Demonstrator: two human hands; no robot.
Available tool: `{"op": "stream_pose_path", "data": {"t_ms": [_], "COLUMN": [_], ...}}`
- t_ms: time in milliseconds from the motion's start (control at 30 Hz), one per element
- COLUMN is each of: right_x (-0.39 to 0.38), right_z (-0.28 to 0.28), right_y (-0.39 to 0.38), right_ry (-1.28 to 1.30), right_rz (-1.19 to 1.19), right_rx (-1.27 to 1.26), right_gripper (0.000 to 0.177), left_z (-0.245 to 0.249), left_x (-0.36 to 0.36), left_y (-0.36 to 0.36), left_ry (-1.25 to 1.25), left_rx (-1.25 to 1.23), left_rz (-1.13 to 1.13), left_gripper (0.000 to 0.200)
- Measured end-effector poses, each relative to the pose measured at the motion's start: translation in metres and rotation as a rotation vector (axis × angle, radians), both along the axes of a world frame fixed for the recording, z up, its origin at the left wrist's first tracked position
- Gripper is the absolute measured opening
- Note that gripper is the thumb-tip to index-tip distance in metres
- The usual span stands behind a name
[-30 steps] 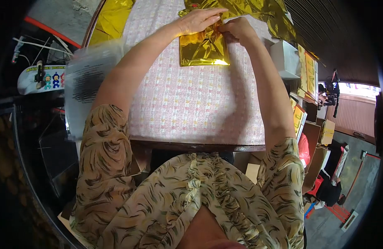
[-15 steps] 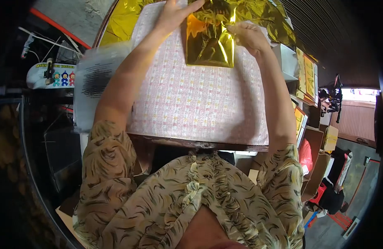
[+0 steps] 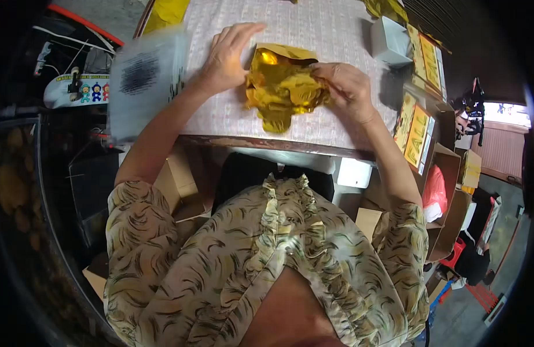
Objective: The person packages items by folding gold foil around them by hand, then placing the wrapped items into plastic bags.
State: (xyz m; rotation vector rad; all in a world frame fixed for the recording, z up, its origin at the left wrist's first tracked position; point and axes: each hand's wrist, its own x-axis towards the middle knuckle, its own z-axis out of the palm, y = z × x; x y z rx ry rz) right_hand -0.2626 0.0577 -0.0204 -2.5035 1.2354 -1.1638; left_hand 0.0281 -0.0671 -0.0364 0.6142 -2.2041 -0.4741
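Observation:
A crumpled gold foil sheet or bag [image 3: 284,87] is held just above the patterned tabletop [image 3: 226,118], near its front edge. My right hand [image 3: 347,87] pinches the foil's right side between thumb and fingers. On its left side, my left hand [image 3: 226,58] has its fingers stretched out and apart, with the thumb side close to the foil. Whether that hand touches the foil cannot be made out.
Clear plastic sleeves [image 3: 145,81] lie on the table's left side. A white box [image 3: 389,41] stands at the right beside yellow printed boxes [image 3: 416,136]. More gold foil [image 3: 167,14] is at the back left. Cardboard boxes [image 3: 183,176] sit below the table.
Both hands and the gold foil have come nearer to my body. The foil was smooth and flat and is now crumpled. The view has shifted, showing more below the table.

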Motion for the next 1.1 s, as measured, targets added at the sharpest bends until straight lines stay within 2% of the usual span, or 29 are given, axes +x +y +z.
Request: {"op": "stream_pose_path", "data": {"t_ms": [67,100,167,200,333,400,500,600,900,1033,1100], "right_x": [0.001,0.001,-0.002,-0.004,-0.009,-0.009,-0.009,-0.01,-0.019,-0.024,-0.022], "right_z": [-0.008,-0.011,-0.021,-0.025,-0.031,-0.034,-0.041,-0.039,-0.028,-0.035,-0.037], "right_y": [0.011,0.016,0.018,0.016,0.007,0.004,0.003,0.005,0.007,0.007,0.006], "right_ry": [0.205,0.203,0.341,0.398,0.418,0.404,0.351,0.353,0.295,0.294,0.314], "right_rz": [-0.043,-0.044,-0.075,-0.085,-0.104,-0.154,-0.174,-0.168,-0.045,-0.049,-0.044], "right_rx": [-0.113,-0.108,-0.166,-0.196,-0.235,-0.186,-0.197,-0.151,-0.025,-0.009,-0.084], "right_gripper": [0.031,0.031,0.024,0.027,0.026,0.026,0.03,0.028,0.03,0.028,0.027], "left_z": [-0.008,-0.012,-0.014,-0.015,-0.016,-0.014,-0.026,-0.022,-0.028,-0.029,-0.028], "left_x": [0.004,0.005,0.007,0.006,0.003,0.003,0.01,0.014,0.017,0.017,0.017], "left_y": [0.012,0.016,0.016,0.019,0.015,0.016,0.018,0.026,0.022,0.023,0.024], "left_ry": [-0.104,-0.106,-0.133,-0.115,-0.119,-0.123,-0.171,-0.206,-0.214,-0.233,-0.245], "left_rx": [-0.174,-0.17,-0.146,-0.142,-0.14,-0.27,-0.324,-0.36,-0.371,-0.357,-0.337], "left_rz": [0.018,0.017,-0.102,-0.106,-0.126,-0.159,-0.213,-0.235,-0.259,-0.252,-0.238], "left_gripper": [0.071,0.071,0.058,0.05,0.042,0.03,0.022,0.018,0.021,0.021,0.023]}}
